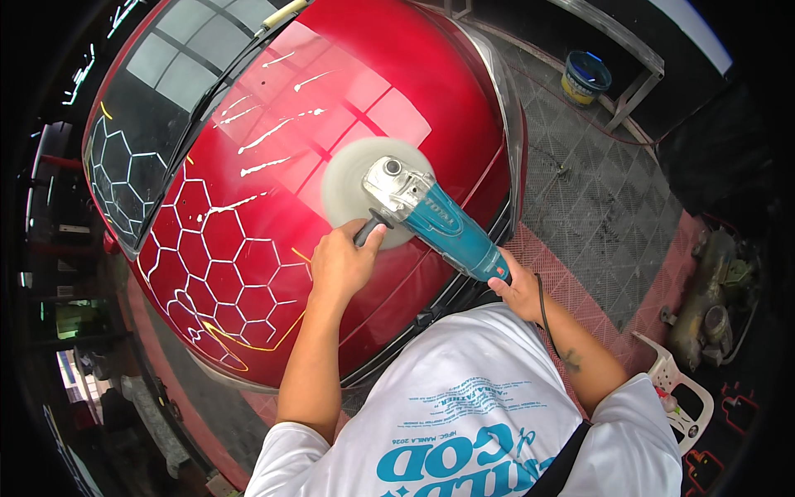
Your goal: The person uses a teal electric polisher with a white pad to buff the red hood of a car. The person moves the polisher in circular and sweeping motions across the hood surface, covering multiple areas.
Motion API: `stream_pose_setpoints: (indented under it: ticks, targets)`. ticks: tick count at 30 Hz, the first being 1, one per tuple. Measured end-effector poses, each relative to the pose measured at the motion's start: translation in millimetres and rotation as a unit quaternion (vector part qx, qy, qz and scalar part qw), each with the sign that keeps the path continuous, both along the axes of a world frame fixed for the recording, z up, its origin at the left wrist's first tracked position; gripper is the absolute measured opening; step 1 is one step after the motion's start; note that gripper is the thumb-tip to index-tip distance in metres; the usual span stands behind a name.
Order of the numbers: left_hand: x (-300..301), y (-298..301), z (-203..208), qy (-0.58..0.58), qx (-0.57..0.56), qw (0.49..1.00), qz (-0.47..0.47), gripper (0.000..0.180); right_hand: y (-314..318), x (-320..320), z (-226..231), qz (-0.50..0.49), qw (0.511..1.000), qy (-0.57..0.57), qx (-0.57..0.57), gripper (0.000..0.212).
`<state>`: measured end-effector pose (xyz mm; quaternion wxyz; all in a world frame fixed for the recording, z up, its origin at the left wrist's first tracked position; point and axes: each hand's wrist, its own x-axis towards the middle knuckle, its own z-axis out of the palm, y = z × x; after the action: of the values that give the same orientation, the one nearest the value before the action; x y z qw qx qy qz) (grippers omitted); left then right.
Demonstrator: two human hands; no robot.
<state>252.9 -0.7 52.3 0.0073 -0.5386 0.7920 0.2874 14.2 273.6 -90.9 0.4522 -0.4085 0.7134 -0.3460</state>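
A teal and silver power polisher [439, 217] rests over a red car hood [298, 178]. Its round whitish pad [344, 178] looks blurred against the paint, near the hood's middle. Around the black side handle, my left hand [341, 263] is closed. Farther back, my right hand [517, 288] grips the rear of the polisher's body, where a dark cord hangs by the wrist; part of that grip is hidden. Streaks of pale compound [265, 137] lie on the hood toward the windshield, left of the pad.
Hexagon-shaped light reflections [219, 269] cover the hood's left side. A wiper [195, 124] lies along the windshield [157, 74]. To the right, a bucket [585, 79] stands on grey floor tiles [580, 190]. A white plastic chair [681, 389] and a grimy metal machine [714, 298] are at the lower right.
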Motion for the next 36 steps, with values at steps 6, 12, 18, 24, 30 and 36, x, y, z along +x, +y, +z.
stream_pose_setpoints:
  ticks: [6,12,18,24,30,36]
  targets:
    - [48,12,-11,0.022,-0.023,0.999,0.008,0.046,4,33,4,0.017,0.999,0.031,-0.009,0.081]
    - [92,25,-15,0.054,-0.001,0.997,0.046,0.046,6,62,-6,0.046,0.996,0.064,-0.048,0.085]
    - [147,36,-27,0.084,-0.030,0.992,0.089,0.047,-7,90,8,0.097,0.992,0.079,-0.013,0.091]
    - [205,58,-41,0.126,-0.001,0.975,0.183,0.045,-29,106,14,0.181,0.977,0.110,-0.031,0.096]
    - [262,36,-68,0.262,-0.003,0.936,0.237,0.037,-99,133,77,0.259,0.955,0.146,0.013,0.099]
    - [186,14,-62,0.224,-0.010,0.963,0.148,0.045,-71,73,55,0.182,0.975,0.119,-0.050,0.096]
